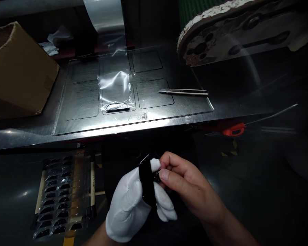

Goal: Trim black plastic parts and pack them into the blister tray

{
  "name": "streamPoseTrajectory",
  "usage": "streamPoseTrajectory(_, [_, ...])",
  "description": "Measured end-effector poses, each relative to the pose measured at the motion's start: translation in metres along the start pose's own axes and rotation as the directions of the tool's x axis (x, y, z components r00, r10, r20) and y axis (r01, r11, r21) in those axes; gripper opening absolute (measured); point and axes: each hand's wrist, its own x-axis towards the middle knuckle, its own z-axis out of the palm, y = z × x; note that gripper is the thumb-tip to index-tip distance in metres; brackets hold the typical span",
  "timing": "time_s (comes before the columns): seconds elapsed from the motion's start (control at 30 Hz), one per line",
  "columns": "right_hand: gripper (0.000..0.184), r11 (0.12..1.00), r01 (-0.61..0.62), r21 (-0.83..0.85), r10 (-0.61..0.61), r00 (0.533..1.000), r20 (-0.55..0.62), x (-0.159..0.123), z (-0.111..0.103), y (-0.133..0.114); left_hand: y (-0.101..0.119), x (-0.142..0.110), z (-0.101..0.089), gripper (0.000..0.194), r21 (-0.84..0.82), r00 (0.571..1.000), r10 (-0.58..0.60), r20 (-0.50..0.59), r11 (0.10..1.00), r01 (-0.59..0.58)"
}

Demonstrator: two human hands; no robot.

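My left hand [129, 201], in a white glove, grips a glossy black panel [146, 181] by its edges, thumb on one side and fingers on the other. The panel is held nearly upright below the bench edge. Bare, my right hand [187, 186] pinches thumb and forefinger at the panel's far side, by a small dark shiny bit I cannot make out. On the metal bench ahead lies a clear plastic film [115, 87] with a dark-edged curved piece [117, 106] at its near end. Tweezers [186, 92] lie to the right of it.
A cardboard box [17, 75] stands on the bench at left. Down to the left, a rack [92, 184] carries rows of bagged dark pieces [63, 199]. A red-handled tool [234, 129] juts out at the bench's right edge. Machine parts [220, 41] overhang the upper right.
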Motion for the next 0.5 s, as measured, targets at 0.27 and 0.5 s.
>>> streamPoseTrajectory(0.27, [0.032,1.0,0.013,-0.004,-0.013,1.0,0.02,0.0001,0.0013,-0.0009,0.0009,0.0016,0.0003,0.047,-0.018,0.999,0.029,0.031,0.999,-0.029])
streamPoseTrajectory(0.5, [0.034,1.0,0.001,-0.007,-0.001,1.0,0.01,0.0062,-0.0015,0.0038,-0.0066,0.0023,-0.0046,0.043,-0.057,1.0,0.03,0.0,0.998,-0.03])
